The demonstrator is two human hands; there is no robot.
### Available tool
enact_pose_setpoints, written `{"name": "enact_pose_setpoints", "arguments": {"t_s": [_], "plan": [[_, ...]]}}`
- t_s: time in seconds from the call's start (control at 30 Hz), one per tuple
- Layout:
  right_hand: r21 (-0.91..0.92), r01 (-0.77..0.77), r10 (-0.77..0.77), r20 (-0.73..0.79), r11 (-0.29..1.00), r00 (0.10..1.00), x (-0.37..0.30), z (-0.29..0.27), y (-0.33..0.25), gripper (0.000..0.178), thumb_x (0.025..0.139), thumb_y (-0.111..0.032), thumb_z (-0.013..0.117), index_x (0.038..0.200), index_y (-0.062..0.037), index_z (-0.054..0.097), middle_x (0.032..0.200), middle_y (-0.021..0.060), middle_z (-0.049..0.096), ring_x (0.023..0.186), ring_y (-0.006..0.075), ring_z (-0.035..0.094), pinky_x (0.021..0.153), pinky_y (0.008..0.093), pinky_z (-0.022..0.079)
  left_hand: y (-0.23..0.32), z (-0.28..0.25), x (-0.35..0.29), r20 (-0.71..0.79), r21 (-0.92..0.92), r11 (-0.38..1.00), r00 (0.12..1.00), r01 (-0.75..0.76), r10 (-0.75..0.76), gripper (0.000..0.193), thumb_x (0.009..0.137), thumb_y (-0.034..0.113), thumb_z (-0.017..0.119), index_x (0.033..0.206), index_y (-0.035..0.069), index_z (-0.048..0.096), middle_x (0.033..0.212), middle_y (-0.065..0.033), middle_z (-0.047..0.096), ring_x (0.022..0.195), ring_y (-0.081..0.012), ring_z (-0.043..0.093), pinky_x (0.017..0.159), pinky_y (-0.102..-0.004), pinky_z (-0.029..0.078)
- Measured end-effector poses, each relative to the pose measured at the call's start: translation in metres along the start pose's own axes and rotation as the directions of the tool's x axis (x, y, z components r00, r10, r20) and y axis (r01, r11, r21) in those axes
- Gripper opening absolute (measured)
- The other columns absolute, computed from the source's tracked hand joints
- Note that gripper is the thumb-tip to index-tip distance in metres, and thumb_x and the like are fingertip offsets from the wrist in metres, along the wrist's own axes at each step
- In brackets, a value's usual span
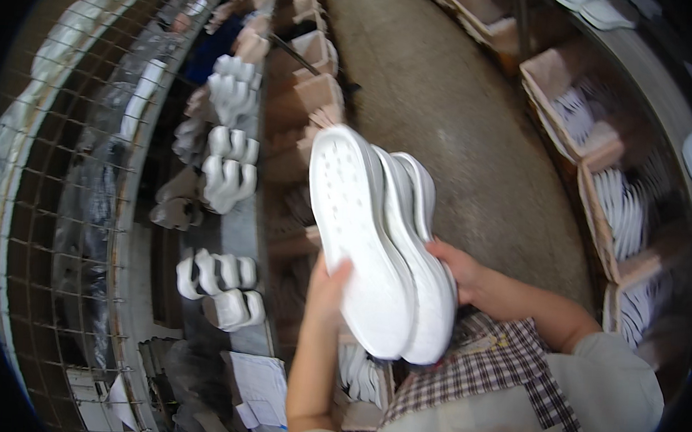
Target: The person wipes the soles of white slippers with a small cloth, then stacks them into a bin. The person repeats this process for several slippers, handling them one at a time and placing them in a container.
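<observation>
A stack of several white shoe soles [367,258] is held up in front of me between both hands. The nearest sole shows its broad face with rows of small marks at the far end; the others sit behind it, shifted to the right. My left hand [327,288] grips the stack's left edge, its thumb lying over the front sole and smeared by motion. On the right side, my right hand [453,265] closes round the edges of the rear soles, with part of its fingers hidden behind them.
To the left, a narrow metal bench [242,233] carries more white soles [228,177] in groups and papers [258,388]. A wire mesh [46,203] stands beyond. Along the right, pinkish bins [603,150] hold soles below a shelf. Between them runs a concrete floor [465,120].
</observation>
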State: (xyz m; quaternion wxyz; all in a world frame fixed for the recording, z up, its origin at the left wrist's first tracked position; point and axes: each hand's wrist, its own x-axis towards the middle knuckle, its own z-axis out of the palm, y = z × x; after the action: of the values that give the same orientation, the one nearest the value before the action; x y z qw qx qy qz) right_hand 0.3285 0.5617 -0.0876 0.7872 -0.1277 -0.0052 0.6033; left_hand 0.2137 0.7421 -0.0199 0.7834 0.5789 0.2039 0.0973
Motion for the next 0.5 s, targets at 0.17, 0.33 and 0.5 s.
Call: {"name": "enact_pose_setpoints", "arguments": {"t_s": [0.17,0.33,0.5], "plan": [[0.039,-0.012,0.016,-0.105,0.999,0.994,-0.009,0.004,-0.012,0.049,0.096,-0.04,0.036,0.128,-0.0033,0.045,0.122,0.0175,0.054,0.109,0.0286,0.056,0.094,0.0445,0.045,-0.011,0.007,0.022,0.109,-0.387,0.829,0.913,0.404,-0.394,0.042,0.095,0.025,0.045,0.124,-0.004,0.045,0.112,-0.0183,0.06,0.096,-0.029,0.062,0.085,-0.0401,0.051],[0.048,-0.237,0.241,-0.229,0.97,0.943,-0.013,-0.004,-0.004,0.062,0.09,-0.059,0.033,0.132,-0.014,0.043,0.132,0.0139,0.045,0.12,0.0348,0.042,0.094,0.0559,0.035,-0.038,0.003,0.021,0.151,-0.475,0.662,0.795,0.58,-0.588,0.047,0.096,0.027,0.04,0.129,-0.006,0.039,0.124,-0.021,0.053,0.109,-0.0326,0.055,0.094,-0.0445,0.045],[0.089,-0.338,0.347,-0.355,0.937,0.868,-0.012,-0.014,0.006,0.067,0.085,-0.065,0.039,0.133,-0.0168,0.04,0.138,0.0134,0.036,0.121,0.037,0.036,0.093,0.0561,0.033,-0.062,-0.009,0.019,0.105,-0.512,0.634,0.775,0.579,-0.623,0.046,0.097,0.026,0.037,0.13,-0.006,0.038,0.125,-0.0214,0.052,0.112,-0.033,0.054,0.097,-0.043,0.042]]}}
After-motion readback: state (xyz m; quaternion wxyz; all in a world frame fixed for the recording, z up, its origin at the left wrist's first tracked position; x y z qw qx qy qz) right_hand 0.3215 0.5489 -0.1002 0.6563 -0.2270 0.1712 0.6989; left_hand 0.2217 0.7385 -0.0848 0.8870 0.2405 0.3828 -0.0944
